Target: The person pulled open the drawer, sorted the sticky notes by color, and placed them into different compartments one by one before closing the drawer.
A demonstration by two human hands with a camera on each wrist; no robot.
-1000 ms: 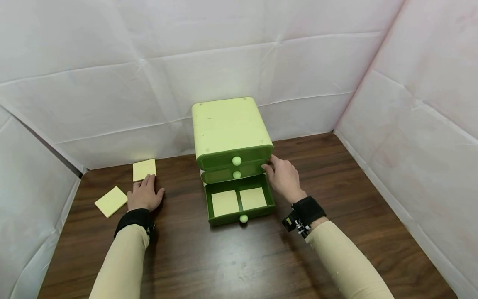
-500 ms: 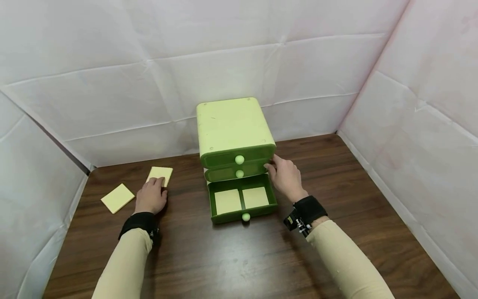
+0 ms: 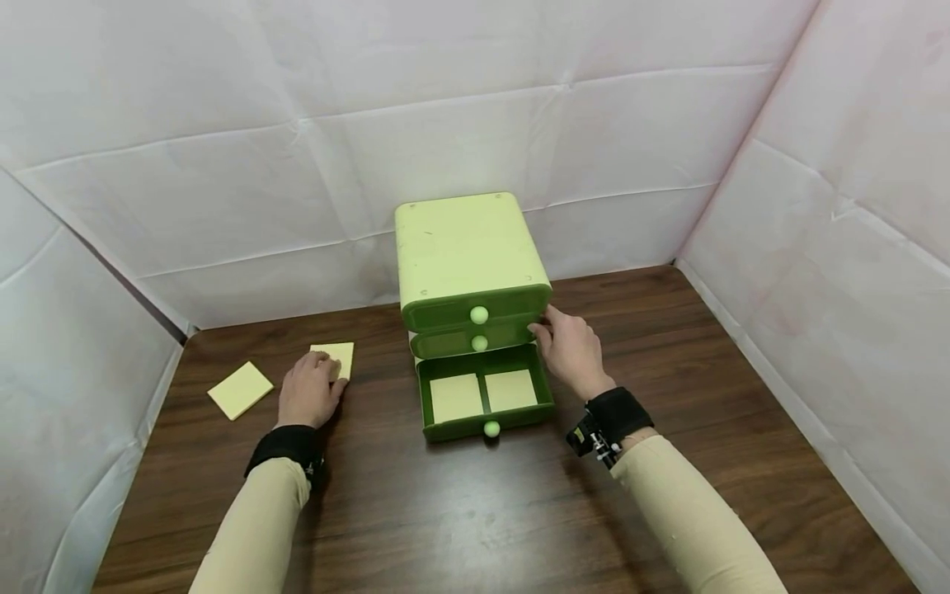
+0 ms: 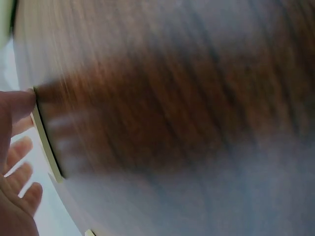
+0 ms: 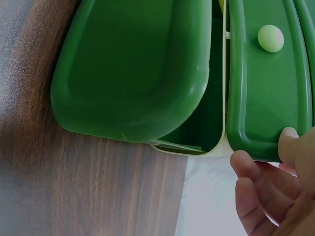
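A green three-drawer unit [image 3: 467, 247] stands at the middle of the table. Its bottom drawer [image 3: 486, 419] is pulled out, with two yellow note pads [image 3: 482, 393] side by side in it. My right hand [image 3: 567, 351] holds the right end of the middle drawer [image 5: 268, 88]; the thumb [image 5: 290, 140] lies on its front edge, the fingers curl beside it. My left hand [image 3: 310, 389] lies over a yellow note pad [image 3: 340, 356] left of the unit, thumb [image 4: 17, 105] at the pad's edge [image 4: 47, 142]. The left wrist view is blurred.
Another yellow note pad [image 3: 240, 389] lies flat further left, near the table's left edge. White sheet walls [image 3: 223, 165] close in the dark wooden table [image 3: 475, 511] at the back and on both sides. The top drawer [image 3: 478, 314] is closed.
My left hand has drawn the note pad under it to the right, toward the drawer unit. The right hand has stayed at the middle drawer's end.
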